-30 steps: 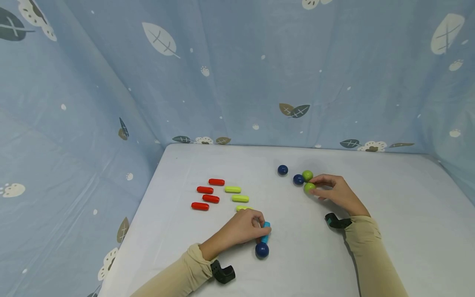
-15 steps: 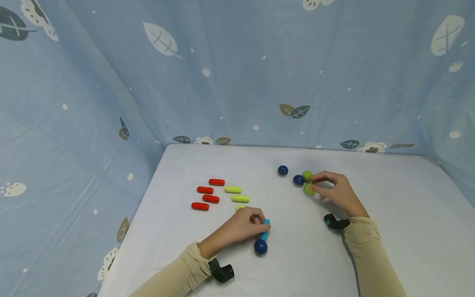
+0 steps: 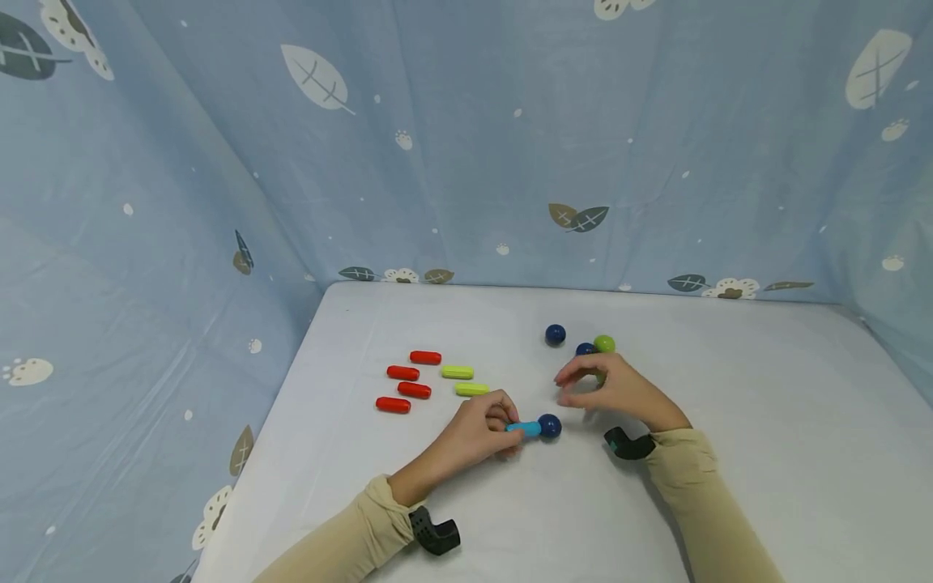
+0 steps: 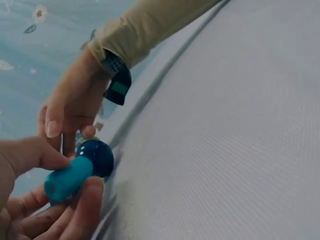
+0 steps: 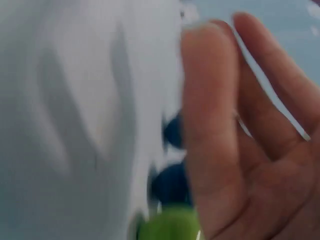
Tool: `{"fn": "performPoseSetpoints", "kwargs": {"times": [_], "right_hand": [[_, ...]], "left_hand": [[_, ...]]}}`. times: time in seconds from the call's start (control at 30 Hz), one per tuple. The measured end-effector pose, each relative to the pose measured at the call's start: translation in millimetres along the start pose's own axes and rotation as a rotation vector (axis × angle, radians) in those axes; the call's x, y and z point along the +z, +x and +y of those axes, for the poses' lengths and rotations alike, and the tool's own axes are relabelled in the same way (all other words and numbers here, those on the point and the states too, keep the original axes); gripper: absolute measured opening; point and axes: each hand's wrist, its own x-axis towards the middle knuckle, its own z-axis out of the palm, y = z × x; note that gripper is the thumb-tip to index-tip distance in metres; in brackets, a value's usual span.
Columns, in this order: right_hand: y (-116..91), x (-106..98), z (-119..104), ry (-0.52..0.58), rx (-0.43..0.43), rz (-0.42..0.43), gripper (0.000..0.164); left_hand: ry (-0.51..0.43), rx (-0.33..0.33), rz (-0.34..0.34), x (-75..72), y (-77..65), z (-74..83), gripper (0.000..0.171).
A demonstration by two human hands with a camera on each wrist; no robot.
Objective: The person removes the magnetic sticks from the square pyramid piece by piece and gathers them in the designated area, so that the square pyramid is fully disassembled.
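Between its thumb and fingers, my left hand (image 3: 481,429) pinches a light blue rod (image 3: 526,429). A dark blue ball (image 3: 550,427) is joined to the rod's right end; the left wrist view shows the same rod (image 4: 70,177) and ball (image 4: 96,157) up close. My right hand (image 3: 619,393) hovers just beyond and right of that ball, its fingers bent loosely and nothing between them. Behind it are a dark blue ball (image 3: 585,349) and a green ball (image 3: 604,343). Another green ball is mostly hidden by the right hand.
Several red rods (image 3: 414,390) lie on the left of the white table (image 3: 350,502). Two yellow-green rods (image 3: 457,372) are beside them. A single dark blue ball (image 3: 555,334) sits farther back. A patterned blue cloth (image 3: 466,162) hangs behind the table.
My right hand has left the green balls and moved left, nearer my left hand. The left hand has turned the rod, so its ball swung from the near end to the right.
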Motion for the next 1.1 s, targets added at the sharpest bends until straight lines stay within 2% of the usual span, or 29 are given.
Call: {"fn": "performPoseSetpoints", "kwargs": {"times": [0.13,0.23,0.33,0.47,0.67,0.83,0.97,1.1], "right_hand": [[6.0,16.3,-9.2,-0.032,0.008,-0.162,0.032],[7.9,24.3,-13.9,-0.071,0.001,-0.248,0.029],[8.3,28.4,-17.3,-0.102,-0.012,-0.292,0.025],[8.3,29.7,-20.1,-0.129,-0.012,-0.307,0.023],[6.7,28.1,-19.8,-0.158,-0.006,-0.294,0.020],[6.1,24.7,-20.4,-0.187,0.023,-0.267,0.021],[2.7,14.1,-20.4,-0.288,0.083,-0.138,0.024],[0.8,2.6,-18.9,-0.383,0.068,-0.006,0.027]], "left_hand": [[0.040,0.030,-0.006,-0.8,-0.2,-1.5,0.017],[0.086,0.041,-0.001,-1.1,-0.8,-1.0,0.015],[0.164,0.051,0.015,-1.3,-2.1,0.4,0.013],[0.299,0.089,0.054,-1.2,-3.7,1.4,0.012],[0.501,0.176,0.108,0.7,-6.2,3.0,0.011],[0.585,0.194,0.104,1.3,-7.8,7.5,0.010],[0.605,0.160,0.104,-0.7,-9.2,9.7,0.011],[0.610,0.143,0.182,-6.0,-9.9,12.8,0.012]]}}
